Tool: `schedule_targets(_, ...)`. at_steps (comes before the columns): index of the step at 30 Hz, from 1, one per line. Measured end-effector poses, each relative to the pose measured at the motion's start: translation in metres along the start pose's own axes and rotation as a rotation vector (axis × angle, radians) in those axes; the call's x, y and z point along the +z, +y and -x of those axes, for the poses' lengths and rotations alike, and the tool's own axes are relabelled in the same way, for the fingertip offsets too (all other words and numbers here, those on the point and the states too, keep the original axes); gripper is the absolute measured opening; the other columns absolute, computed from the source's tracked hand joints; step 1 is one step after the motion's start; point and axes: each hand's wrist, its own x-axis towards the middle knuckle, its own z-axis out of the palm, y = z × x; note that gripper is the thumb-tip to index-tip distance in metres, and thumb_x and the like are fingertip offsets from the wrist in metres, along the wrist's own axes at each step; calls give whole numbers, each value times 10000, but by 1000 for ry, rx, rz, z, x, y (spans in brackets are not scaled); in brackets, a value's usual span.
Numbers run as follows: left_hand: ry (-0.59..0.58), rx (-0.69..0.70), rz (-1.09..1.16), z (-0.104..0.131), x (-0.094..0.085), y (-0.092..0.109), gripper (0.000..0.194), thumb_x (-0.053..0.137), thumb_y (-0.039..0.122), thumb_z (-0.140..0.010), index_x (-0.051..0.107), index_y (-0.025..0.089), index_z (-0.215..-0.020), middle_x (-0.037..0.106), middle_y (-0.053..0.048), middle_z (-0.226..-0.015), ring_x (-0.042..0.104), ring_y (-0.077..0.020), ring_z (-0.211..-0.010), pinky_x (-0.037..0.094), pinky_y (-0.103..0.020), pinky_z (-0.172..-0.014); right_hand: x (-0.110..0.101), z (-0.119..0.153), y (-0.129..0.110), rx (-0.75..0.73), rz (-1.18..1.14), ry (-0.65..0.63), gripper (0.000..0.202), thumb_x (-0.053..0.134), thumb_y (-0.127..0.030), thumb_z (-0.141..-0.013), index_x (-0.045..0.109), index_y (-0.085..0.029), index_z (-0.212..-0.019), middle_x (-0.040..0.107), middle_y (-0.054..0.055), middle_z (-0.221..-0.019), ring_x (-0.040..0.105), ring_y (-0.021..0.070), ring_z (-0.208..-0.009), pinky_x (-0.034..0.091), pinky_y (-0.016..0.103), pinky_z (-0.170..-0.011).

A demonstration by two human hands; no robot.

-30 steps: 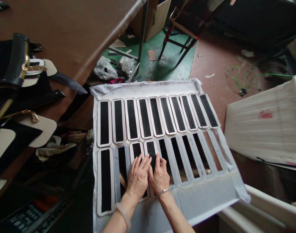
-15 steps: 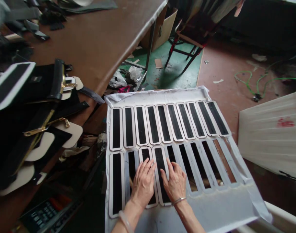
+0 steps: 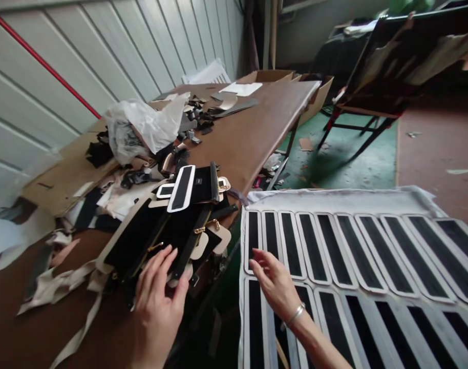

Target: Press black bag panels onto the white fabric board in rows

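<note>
Black leather pieces with cream edging and gold zips point(image 3: 172, 230) are heaped on the brown table point(image 3: 253, 133), and the left hand point(image 3: 157, 307) is laid over the near end of that heap with its fingers spread and loose; nothing is gripped, though the fingertips appear to touch the dark material. One white-bordered black strip point(image 3: 182, 187) is seen resting on top of the heap, tilted, just beside a black strap with a gold buckle point(image 3: 214, 184). The right hand point(image 3: 274, 284) is held open above the white frame board point(image 3: 334, 202), its fingers stretched toward the left edge, over the gap between the upper and lower rows; whether the board is touched cannot be told. A bracelet point(image 3: 296, 314) is worn on that wrist. The board is filled with long black strips point(image 3: 332, 246) set side by side in white borders, in two rows. Farther along the table a crumpled clear plastic bag point(image 3: 142, 125) and loose dark scraps point(image 3: 203, 115) are scattered. A cardboard box point(image 3: 313, 89) is set at the far end, and a dark rack point(image 3: 376, 77) is stood on the green floor point(image 3: 334, 159).
</note>
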Motion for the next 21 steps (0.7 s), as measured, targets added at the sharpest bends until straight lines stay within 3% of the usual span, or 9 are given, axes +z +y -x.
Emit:
schedule_targets(5, -50, -131, -93, -24, -1, -55, 611, 523, 578, -877, 472, 178, -1337, 451, -168, -1444, 458, -352, -1305, 415, -557, -1069, 45, -31, -59, -140, -7, -67, 436, 483, -474, -863, 627, -133, -1093, 665, 95, -913, 619, 202, -743, 535, 370, -721)
schedule_targets(8, -34, -158, -59, -51, 5, -78, 639, 501, 600, -877, 466, 164, -1343, 458, -167, -1439, 468, -328, -1300, 417, -507, -1079, 57, -53, -80, -304, 122, 75, 377, 501, -395, -874, 603, -153, -1145, 632, 115, -1099, 606, 225, -991, 503, 389, -903)
schedule_targets(10, -69, -129, -44, -78, 14, -85, 674, 495, 593, -882, 436, 133, -1370, 479, -184, -1417, 440, -327, -1322, 387, -490, -1098, 61, -80, -95, -327, 256, 190, 391, 514, -345, -875, 576, -141, -1203, 587, 135, -1227, 532, 245, -1166, 416, 408, -1037)
schedule_targets(11, -110, -127, -47, -93, 20, -86, 693, 500, 581, -883, 414, 112, -1386, 492, -196, -1403, 422, -332, -1333, 361, -492, -1110, 63, -97, -103, -285, 302, 211, 390, 515, -337, -879, 574, -134, -1207, 603, 139, -1210, 543, 250, -1162, 417, 408, -1034)
schedule_targets(13, -215, -185, -75, -120, 34, -84, 686, 518, 525, -889, 389, 83, -1398, 543, -216, -1343, 446, -344, -1307, 334, -505, -1108, 68, -132, -116, -164, 337, 165, 332, 492, -367, -904, 628, -139, -1103, 688, 109, -965, 657, 238, -910, 521, 383, -851)
schedule_targets(15, -292, -252, -85, -142, 48, -82, 644, 567, 465, -869, 429, 74, -1362, 626, -219, -1211, 543, -343, -1194, 364, -501, -1063, 76, -162, -124, -62, 362, 91, 325, 474, -414, -918, 672, -157, -925, 676, 56, -720, 662, 204, -643, 538, 334, -644)
schedule_targets(16, -306, -277, -83, -149, 54, -82, 633, 613, 448, -837, 466, 75, -1327, 649, -220, -1158, 573, -350, -1143, 385, -503, -1033, 81, -172, -126, -29, 384, 74, 330, 490, -432, -911, 672, -160, -873, 665, 46, -681, 655, 198, -603, 531, 326, -607)
schedule_targets(21, -266, -420, -18, -163, 66, -89, 537, 745, 434, -693, 625, 106, -1100, 680, -231, -1059, 572, -433, -1104, 394, -601, -955, 101, -179, -122, -59, 500, 130, 245, 638, -350, -833, 642, -158, -986, 695, 89, -909, 671, 257, -880, 528, 391, -779)
